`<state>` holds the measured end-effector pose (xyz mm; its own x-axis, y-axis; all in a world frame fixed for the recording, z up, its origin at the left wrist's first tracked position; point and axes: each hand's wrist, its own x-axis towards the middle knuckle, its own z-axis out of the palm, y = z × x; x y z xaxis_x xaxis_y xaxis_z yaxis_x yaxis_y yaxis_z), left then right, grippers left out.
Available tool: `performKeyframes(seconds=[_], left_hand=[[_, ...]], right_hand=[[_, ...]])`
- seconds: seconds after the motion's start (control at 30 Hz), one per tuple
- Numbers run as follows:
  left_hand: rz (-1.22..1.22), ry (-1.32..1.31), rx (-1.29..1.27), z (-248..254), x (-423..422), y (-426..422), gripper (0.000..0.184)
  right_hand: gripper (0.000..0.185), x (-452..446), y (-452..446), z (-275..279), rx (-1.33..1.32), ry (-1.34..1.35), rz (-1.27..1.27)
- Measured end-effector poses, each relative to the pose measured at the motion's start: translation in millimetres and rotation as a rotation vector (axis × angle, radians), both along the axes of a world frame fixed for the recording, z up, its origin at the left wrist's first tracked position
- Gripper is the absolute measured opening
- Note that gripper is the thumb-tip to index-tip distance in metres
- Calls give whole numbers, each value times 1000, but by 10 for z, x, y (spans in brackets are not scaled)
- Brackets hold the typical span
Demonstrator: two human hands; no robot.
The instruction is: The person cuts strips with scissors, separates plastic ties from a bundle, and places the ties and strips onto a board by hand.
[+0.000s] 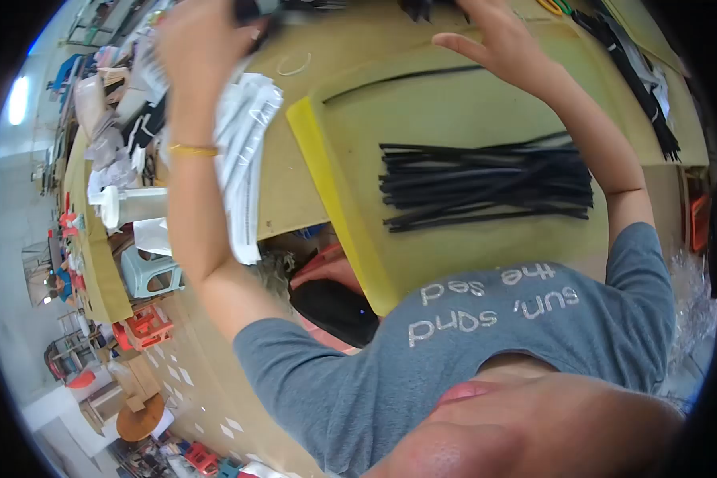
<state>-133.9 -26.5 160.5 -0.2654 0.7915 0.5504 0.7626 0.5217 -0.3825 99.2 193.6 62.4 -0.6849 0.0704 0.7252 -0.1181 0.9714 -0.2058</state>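
Note:
My left hand (203,36) is at the top left, blurred and partly cut off. A dark object (255,17) lies against its fingers; whether they grip it is unclear. My right hand (498,48) reaches over the table at the top, thumb stretched away from the other fingers, whose tips leave the frame. Just beside it are black pieces (429,8) at the top edge. Between my arms a bundle of black strips (486,183) lies on a yellowish translucent mat (358,167). One single black strip (398,80) lies apart, farther up the mat.
White strips (247,151) are piled beside my left forearm. Right of my right arm lies a long black piece (633,80), near scissors with orange and green handles (554,6). Stools (151,271) stand on the floor at left, below a cluttered table.

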Motion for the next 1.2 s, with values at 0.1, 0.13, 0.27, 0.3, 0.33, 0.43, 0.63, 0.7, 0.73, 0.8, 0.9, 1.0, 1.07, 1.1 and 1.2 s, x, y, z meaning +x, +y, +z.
performKeyframes(seconds=[0.1, 0.13, 0.27, 0.3, 0.33, 0.43, 0.63, 0.7, 0.73, 0.8, 0.9, 1.0, 1.07, 1.1, 1.2], left_hand=[[182, 122, 39, -120, -831, -572, 62], [342, 92, 18, -227, -1088, -778, 64], [693, -38, 46, -983, -1928, -1513, 62], [691, -135, -2, -1165, -2048, -1654, 61], [687, 40, 39, -1369, -2049, -1684, 58], [223, 126, 256, -1357, -1743, -1295, 36], [191, -505, 5, -1486, -578, -673, 35], [175, -519, 22, -1733, -700, -725, 37], [126, -522, 26, -1803, -778, -753, 30], [66, -599, 148, -1826, -817, -794, 25], [17, -655, 276, -1751, -741, -801, 18], [-158, -873, 430, -1546, -643, -808, 14], [-303, -1115, 500, -1172, -323, -724, 14], [-361, -1252, 512, -918, -21, -606, 15], [-547, -1203, 505, -565, 505, -268, 20]], right_hand=[[54, 337, 241, -667, -10, -550, -2], [57, 372, 189, -905, 26, -592, -38], [70, 303, -84, -1034, 46, -754, -53], [71, 257, -135, -1034, 78, -747, -51], [73, 220, -163, -1015, 134, -824, -44], [74, 238, -87, -1011, 214, -845, 51], [75, 80, 11, -1077, 293, -767, 78], [77, 85, 26, -1098, 282, -774, 81], [78, 98, 30, -1080, 282, -799, 70], [81, 135, 13, -1055, 280, -849, 50], [81, 186, 12, -1015, 293, -766, 27], [65, 165, 22, -926, 174, -404, 90], [44, -11, 27, -556, -94, -195, 211], [42, -67, -9, -318, -322, -289, 264], [33, -84, -416, 484, -593, -334, 435]])
